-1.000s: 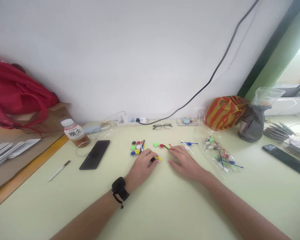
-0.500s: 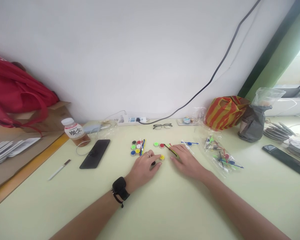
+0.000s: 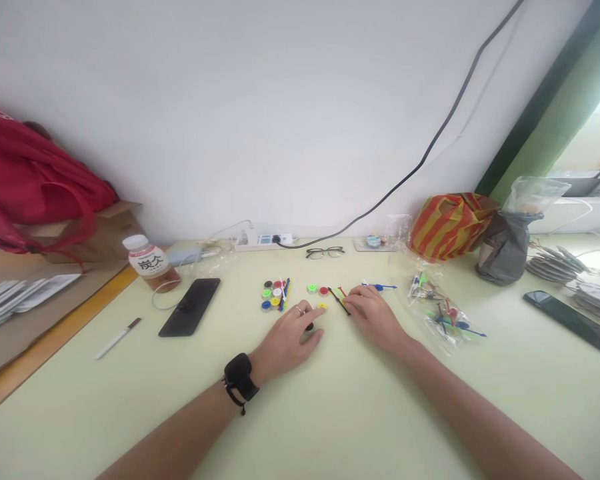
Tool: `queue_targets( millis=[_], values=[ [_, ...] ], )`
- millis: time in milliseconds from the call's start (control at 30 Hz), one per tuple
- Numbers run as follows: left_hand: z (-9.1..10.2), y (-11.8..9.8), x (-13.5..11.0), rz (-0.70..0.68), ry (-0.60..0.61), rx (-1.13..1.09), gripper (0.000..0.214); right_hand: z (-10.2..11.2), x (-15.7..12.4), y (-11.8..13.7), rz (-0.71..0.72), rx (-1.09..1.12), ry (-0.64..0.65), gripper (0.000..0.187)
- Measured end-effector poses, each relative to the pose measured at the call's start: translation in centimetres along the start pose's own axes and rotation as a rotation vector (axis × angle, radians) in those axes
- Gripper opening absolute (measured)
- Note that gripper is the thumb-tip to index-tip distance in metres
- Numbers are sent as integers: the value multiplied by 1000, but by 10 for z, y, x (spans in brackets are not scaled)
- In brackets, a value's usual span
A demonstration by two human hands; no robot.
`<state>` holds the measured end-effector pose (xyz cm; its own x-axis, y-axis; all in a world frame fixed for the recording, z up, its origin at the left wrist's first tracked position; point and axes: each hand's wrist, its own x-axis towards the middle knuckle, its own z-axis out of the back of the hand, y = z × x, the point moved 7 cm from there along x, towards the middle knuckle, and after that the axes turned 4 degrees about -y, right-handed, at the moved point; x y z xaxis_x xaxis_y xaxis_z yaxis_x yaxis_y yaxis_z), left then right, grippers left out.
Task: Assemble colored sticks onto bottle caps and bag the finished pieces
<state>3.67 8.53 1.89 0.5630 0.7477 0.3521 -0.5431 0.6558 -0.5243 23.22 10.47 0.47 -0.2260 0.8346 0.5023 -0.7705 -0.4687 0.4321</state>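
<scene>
On tabletop (image 3: 300, 413), yellow disc (image 3: 321, 305), slim black stick (image 3: 339, 301)

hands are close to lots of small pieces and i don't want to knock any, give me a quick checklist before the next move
1. Left hand touching the yellow disc ahead of it: cannot tell; the index fingertip is at its edge.
2. Black disc under the left hand fully visible: not ok, partly covered.
3. Right hand gripping the black stick: cannot tell; fingertips are at its near end.
4. Glasses away from both hands: ok, beyond the discs.
5. Bottle cap on: ok.
</scene>
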Motion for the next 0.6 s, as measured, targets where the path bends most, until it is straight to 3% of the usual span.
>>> queue_targets(
  millis=[167,400,600],
  values=[
    [2,3,0,19,-46,-122,44,-2,1,-2,-19,13,-7,13],
    [0,7,3,44,-29,-165,12,9,2,-11,-114,66,-49,9],
    [-2,17,4,183,-53,-310,19,13,3,-11,-235,361,-44,9]
  ],
)
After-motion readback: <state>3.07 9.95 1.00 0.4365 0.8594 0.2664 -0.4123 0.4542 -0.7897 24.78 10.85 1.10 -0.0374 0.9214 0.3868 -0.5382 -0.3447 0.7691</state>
